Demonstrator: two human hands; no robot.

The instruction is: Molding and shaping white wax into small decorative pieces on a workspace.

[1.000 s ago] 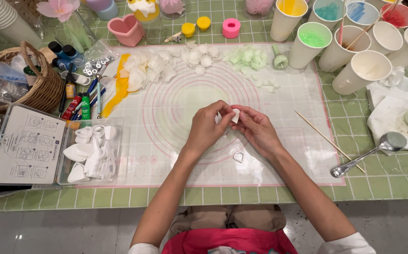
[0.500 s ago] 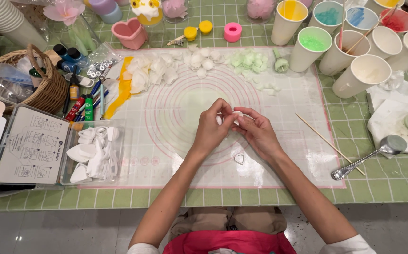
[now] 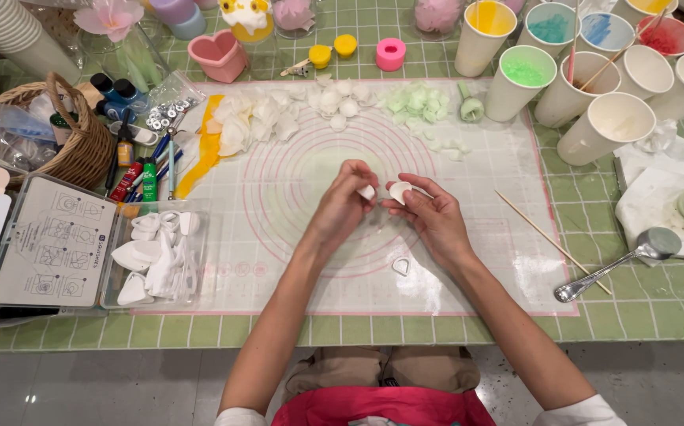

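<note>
Over the middle of a translucent silicone mat with pink circles, my left hand pinches a small white petal-like piece. My right hand holds a second small white cupped petal at its fingertips. The two pieces are a little apart, fingertips nearly facing. A small clear teardrop cutter lies on the mat just below my right wrist. White petals and pale green petals lie in rows at the mat's far edge.
Paper cups with coloured contents stand at the back right. A wooden skewer and a metal spoon lie right. A clear box of white cutters, a wicker basket and small bottles are left.
My hands held one white piece together before; now they have drawn slightly apart, each holding its own small white piece.
</note>
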